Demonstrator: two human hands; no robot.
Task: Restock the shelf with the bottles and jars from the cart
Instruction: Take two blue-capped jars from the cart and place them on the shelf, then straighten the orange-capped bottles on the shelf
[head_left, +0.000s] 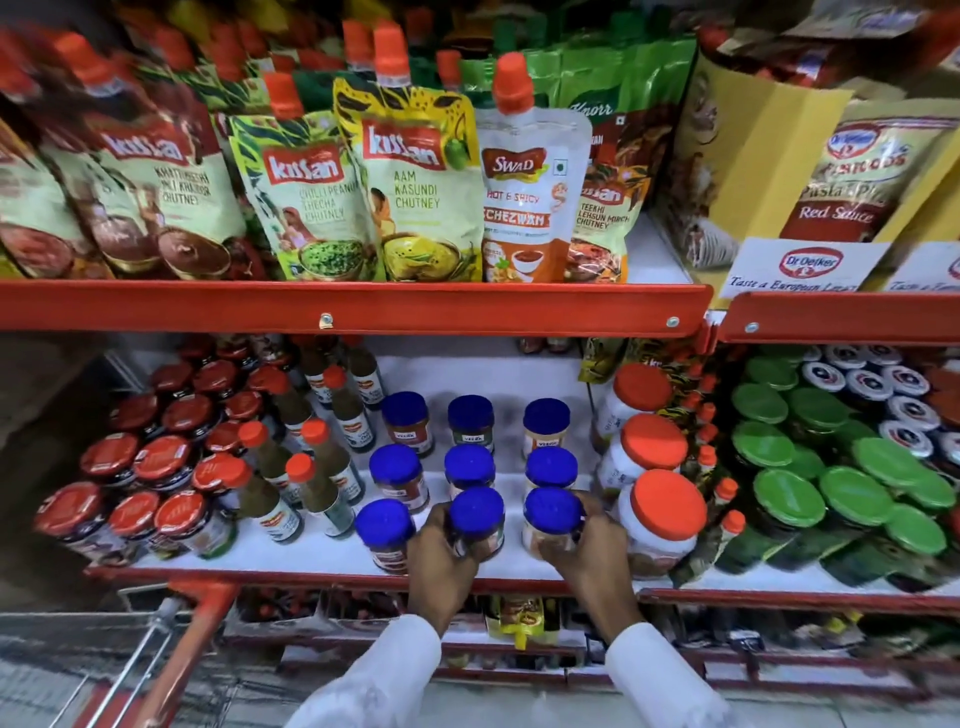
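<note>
Middle shelf (291, 551), white board with red front lip: nine blue-lidded jars in three columns of three. Left hand (441, 564), white sleeve, fingers wrapped round the front jar of the middle column (477, 522), dark contents, standing upright at the shelf's front edge. Right hand (589, 556), white sleeve, fingers closed round the front jar of the right column (551, 522), pale contents, also upright at the front edge. Front jar of the left column (385, 535), reddish-brown contents, stands free just beside the left hand. Left of the blue-lidded group: slim sauce bottles with orange caps (311, 483), tilted in the wide-angle view, then a block of jars with dark red lids (161, 462). Right of the group: three large white jars with orange lids (660, 509), the nearest just beside the right hand. Neighbouring bay, right: green-lidded jars (831, 488), with white-and-blue-lidded jars behind. Upper shelf: spouted chutney pouches with orange caps (421, 182) standing in a row. Lower left corner: cart (171, 654), red handle and wire frame visible only; contents cannot be told.
</note>
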